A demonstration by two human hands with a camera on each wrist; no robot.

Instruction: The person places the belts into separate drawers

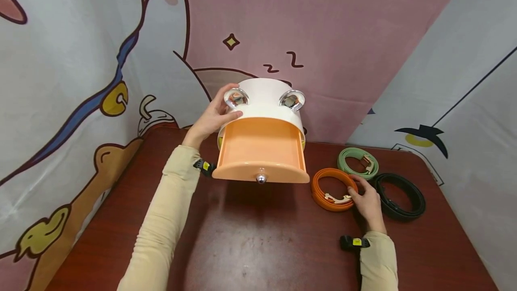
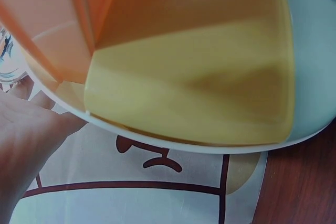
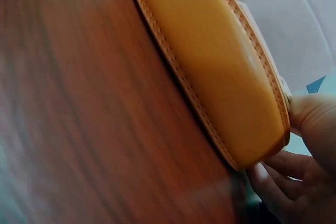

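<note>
A white frog-faced drawer box [image 1: 264, 98] with two round silver eyes stands at the back of the table. Its orange drawer [image 1: 262, 145] is pulled out toward me, bare inside, with a silver knob on the front. My left hand [image 1: 212, 118] holds the box's upper left side, thumb on the front edge and fingers behind the left eye. A coiled orange belt [image 1: 323, 194] with a gold buckle lies to the right of the drawer. My right hand [image 1: 366, 199] pinches that coil at its right side, thumb inside and fingers outside; in the right wrist view its stitched leather [image 3: 210, 61] stands on edge.
Behind the orange belt lies a coiled green belt [image 1: 345, 160], and to its right a coiled black belt [image 1: 418, 203]. Below the orange drawer, a yellow part [image 2: 194, 82] shows in the left wrist view. A printed cloth [image 1: 323, 21] hangs behind the reddish-brown table [image 1: 250, 246].
</note>
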